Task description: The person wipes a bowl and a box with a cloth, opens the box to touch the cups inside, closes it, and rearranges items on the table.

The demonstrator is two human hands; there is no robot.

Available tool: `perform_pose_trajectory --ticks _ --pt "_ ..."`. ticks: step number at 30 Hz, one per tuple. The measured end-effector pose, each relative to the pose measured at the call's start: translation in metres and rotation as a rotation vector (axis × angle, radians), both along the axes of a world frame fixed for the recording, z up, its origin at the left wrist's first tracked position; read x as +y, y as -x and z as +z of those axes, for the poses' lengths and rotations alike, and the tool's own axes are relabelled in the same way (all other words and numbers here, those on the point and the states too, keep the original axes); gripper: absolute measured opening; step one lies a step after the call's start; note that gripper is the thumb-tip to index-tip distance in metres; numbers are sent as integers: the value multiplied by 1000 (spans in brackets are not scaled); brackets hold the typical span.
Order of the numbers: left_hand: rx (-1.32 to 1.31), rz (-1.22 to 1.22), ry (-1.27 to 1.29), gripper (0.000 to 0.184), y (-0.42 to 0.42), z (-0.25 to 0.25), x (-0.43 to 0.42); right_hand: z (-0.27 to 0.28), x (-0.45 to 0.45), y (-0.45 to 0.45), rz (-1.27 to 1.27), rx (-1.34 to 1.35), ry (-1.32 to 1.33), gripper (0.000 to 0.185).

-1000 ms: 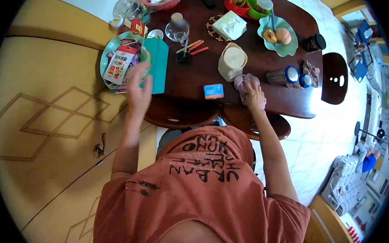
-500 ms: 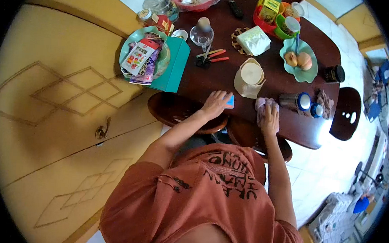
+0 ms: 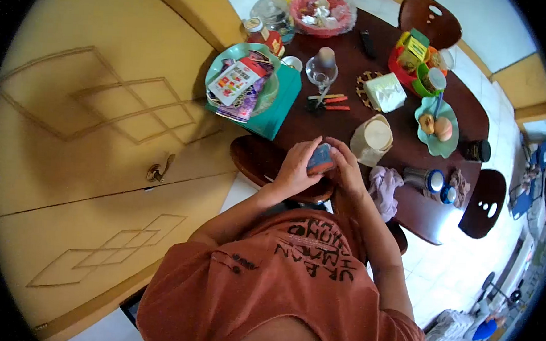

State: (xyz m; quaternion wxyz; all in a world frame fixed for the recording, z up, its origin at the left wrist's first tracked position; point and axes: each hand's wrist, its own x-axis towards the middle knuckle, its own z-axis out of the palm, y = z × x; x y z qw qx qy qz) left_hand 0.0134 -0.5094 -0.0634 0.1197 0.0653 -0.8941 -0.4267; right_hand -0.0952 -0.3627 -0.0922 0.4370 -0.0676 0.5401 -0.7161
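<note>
Both hands come together in front of my body at the table's near edge. My left hand point(image 3: 298, 167) and my right hand point(image 3: 347, 170) grip a small flat block point(image 3: 320, 157) from either side. Its face is blue-grey and its lower edge reddish-orange; I cannot make out its kind. To the right of my right hand, a crumpled lilac cloth point(image 3: 385, 192) hangs partly over the table edge, touched by neither hand. Just beyond the hands stands a cream paper-wrapped roll point(image 3: 372, 140).
On the dark table point(image 3: 353, 57) are a teal box point(image 3: 279, 109), a green dish of packets point(image 3: 271, 87), a glass mug point(image 3: 321, 73), scissors point(image 3: 323, 93), a tissue pack point(image 3: 385, 93), a leaf-shaped dish point(image 3: 445, 145) and a steel flask point(image 3: 417, 178). Chairs point(image 3: 255, 154) border it.
My right hand has let go of the cloth and moved left to the block. My left hand has lifted the block from the table, and both hands now hold it. The view has shifted.
</note>
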Motion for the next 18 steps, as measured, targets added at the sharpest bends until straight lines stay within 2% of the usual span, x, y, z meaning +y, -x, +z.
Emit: perform_pose_trajectory --ticks 1,4,5,6,7,8,9,11,12,14,16,18 --pt "11 5 44 98 -3 3 -8 7 -8 3 76 153 -59 39" --pt "126 108 51 98 -15 21 -39 13 -36 15 121 62 -18 35" --pt "159 161 65 95 -21 29 -55 23 -50 15 -41 55 -46 31" --pt "185 281 71 89 -30 22 -71 30 -56 30 -18 101 -122 27" --pt "247 436 -129 79 -36 16 -87 23 -68 39 -109 136 -122 26" --pt "271 590 -76 72 -44 13 -110 14 -81 46 -201 170 -121 25" --pt "262 724 -129 71 -54 4 -131 11 -98 53 -197 173 -122 25" --pt "293 945 -526 80 -60 -5 -166 7 -135 60 -425 130 -29 30" --pt "290 944 -531 80 -63 -10 -184 1 -153 64 -504 122 -20 36" --pt "178 897 -938 92 -61 -18 -215 -22 -190 71 -611 178 14 39" --pt "122 905 -1014 98 -46 -8 -226 -13 -215 64 -666 158 -15 38" --pt "105 876 -1057 97 -37 -18 -238 -23 -227 60 -604 564 -419 36"
